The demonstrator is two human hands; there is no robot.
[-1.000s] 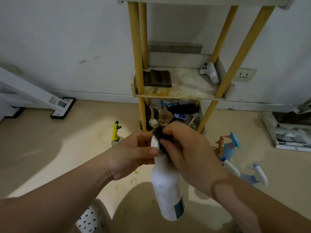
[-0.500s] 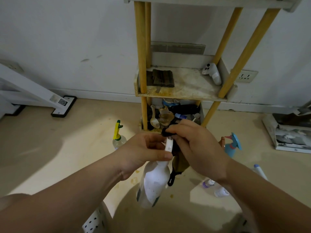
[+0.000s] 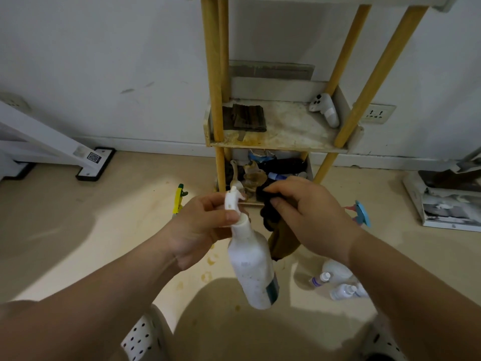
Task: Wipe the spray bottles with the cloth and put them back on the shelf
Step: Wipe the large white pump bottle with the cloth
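My left hand [image 3: 200, 225] pinches the white trigger head of a white spray bottle [image 3: 253, 267], which hangs down, speckled with dirt. Just to its right, my right hand [image 3: 309, 214] grips a dark cloth [image 3: 276, 225] with a brown part dangling; the cloth is beside the bottle's neck, not touching it. The shelf [image 3: 281, 145] with yellow posts stands straight ahead. A yellow-green spray bottle [image 3: 179, 199] stands on the floor left of it. A blue spray bottle [image 3: 361, 213] and several small white bottles [image 3: 341, 285] lie on the floor to the right.
A white game controller [image 3: 325, 109] and a dark folded cloth [image 3: 247, 118] lie on the stained middle shelf. The bottom shelf [image 3: 260, 175] is packed with clutter. A white stand foot [image 3: 95, 164] is at left, papers [image 3: 447, 204] at right, a wall socket [image 3: 377, 113] behind.
My right hand has pulled the cloth off the trigger head to the right. The bottle's body has swung from the left back to the right.
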